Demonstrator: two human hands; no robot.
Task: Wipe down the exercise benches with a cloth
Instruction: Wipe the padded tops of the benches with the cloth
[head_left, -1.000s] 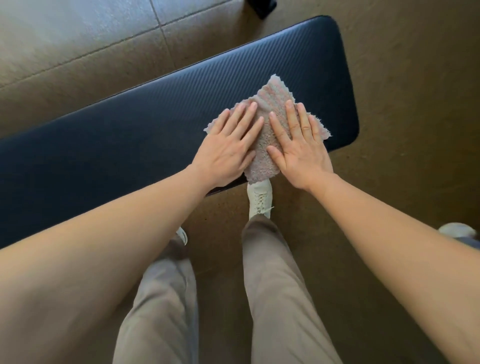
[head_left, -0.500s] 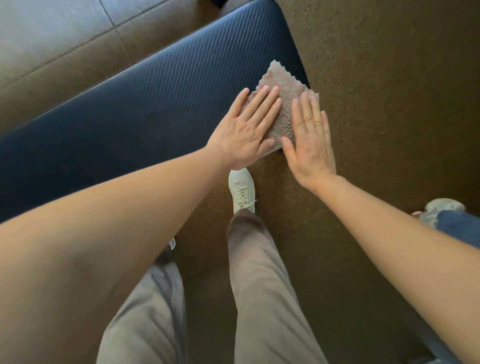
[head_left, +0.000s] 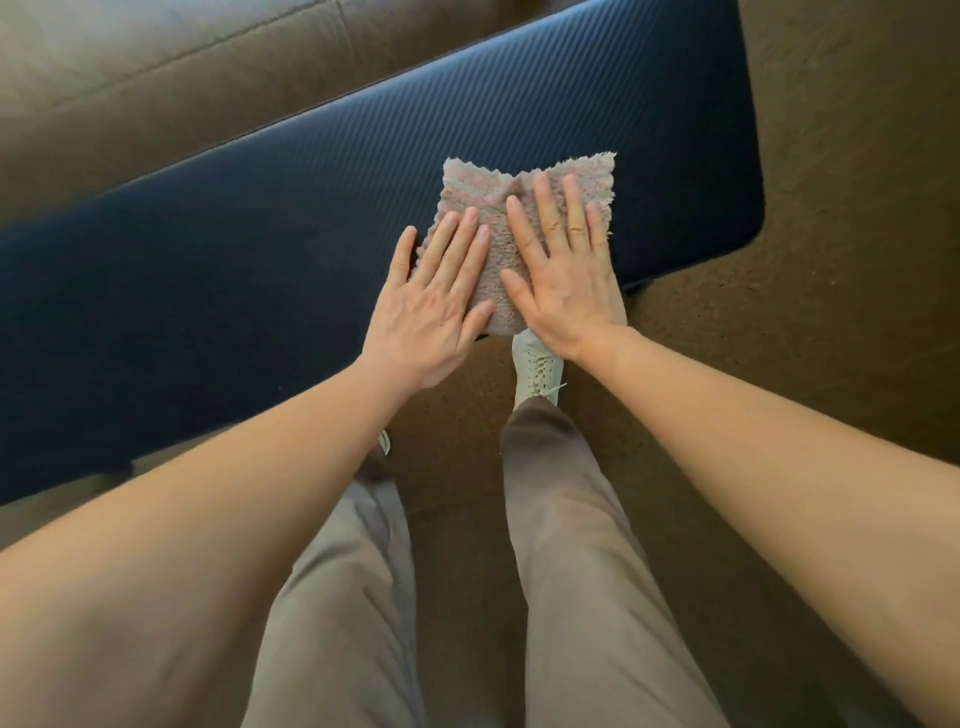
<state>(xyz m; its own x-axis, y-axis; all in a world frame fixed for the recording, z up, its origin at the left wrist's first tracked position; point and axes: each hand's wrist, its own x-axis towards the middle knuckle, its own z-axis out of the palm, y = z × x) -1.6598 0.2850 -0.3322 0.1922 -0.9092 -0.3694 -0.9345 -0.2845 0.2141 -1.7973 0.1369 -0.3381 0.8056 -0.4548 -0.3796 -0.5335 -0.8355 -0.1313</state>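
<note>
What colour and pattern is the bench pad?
Dark navy bench pad with fine diagonal ribbing, clearest in the head view, beyond the cloth.

Warm, moderately bright, even light. The bench (head_left: 571, 104) carries a soft sheen toward its far right end, where its ribbed texture is sharp; its left end falls dark and slightly smeared. Pale glare lies on the floor (head_left: 130, 62) beyond the bench. Nearer than the bench, the forearms (head_left: 208, 545) appear stretched and soft from wide-angle distortion.

brown speckled floor (head_left: 841, 338) all around
seams (head_left: 228, 40) cross it at the upper left, where soft light turns it paler
</note>
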